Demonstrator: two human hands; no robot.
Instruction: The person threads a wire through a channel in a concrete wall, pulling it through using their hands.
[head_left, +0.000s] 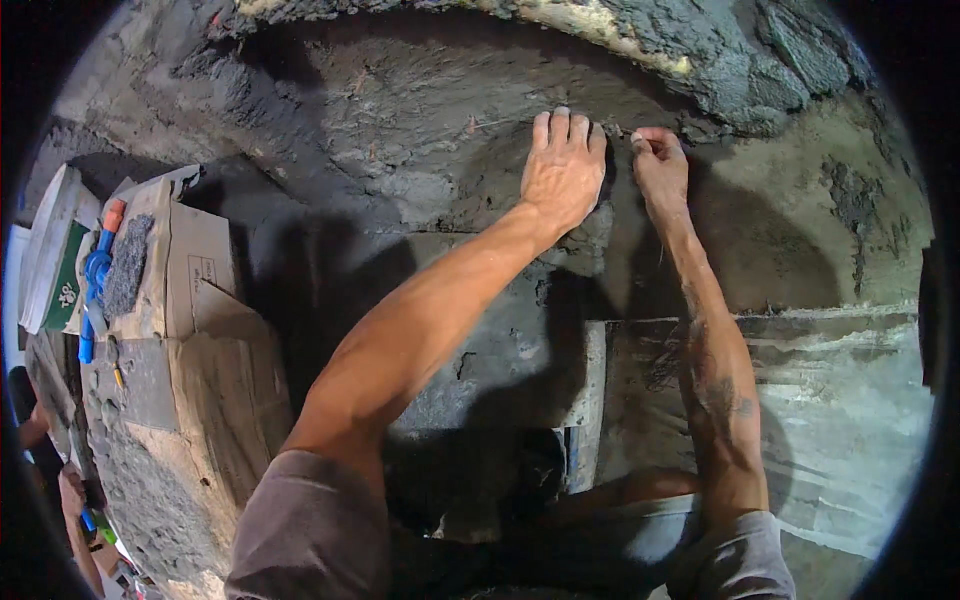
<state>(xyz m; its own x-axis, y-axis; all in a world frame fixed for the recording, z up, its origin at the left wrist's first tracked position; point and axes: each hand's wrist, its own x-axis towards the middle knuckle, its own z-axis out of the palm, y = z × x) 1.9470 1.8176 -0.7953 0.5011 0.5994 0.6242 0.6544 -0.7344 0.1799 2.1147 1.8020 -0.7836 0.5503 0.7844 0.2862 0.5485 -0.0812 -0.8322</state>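
My left hand (pixel 568 172) lies against the rough grey mortar surface (pixel 420 95), palm down, with its fingers stretched upward. A thin pale line (pixel 492 123), like a wire or string, runs along the mortar to this hand's fingertips; what is under the palm is hidden. Just right of it, my right hand (pixel 660 165) pinches a thin strand between thumb and fingers, close to the wall. I cannot make out whether it is the same line. Small reddish bits (pixel 471 124) stick out of the mortar left of my hands.
An overhanging ledge of rough mortar (pixel 700 60) curves above my hands. At left stands a cardboard box (pixel 205 255) caked with mortar, bearing a blue tool (pixel 97 268) and a grey scrubbing pad (pixel 130 262). A white bucket (pixel 50 240) is beside it. Another person's hand (pixel 72 492) shows lower left.
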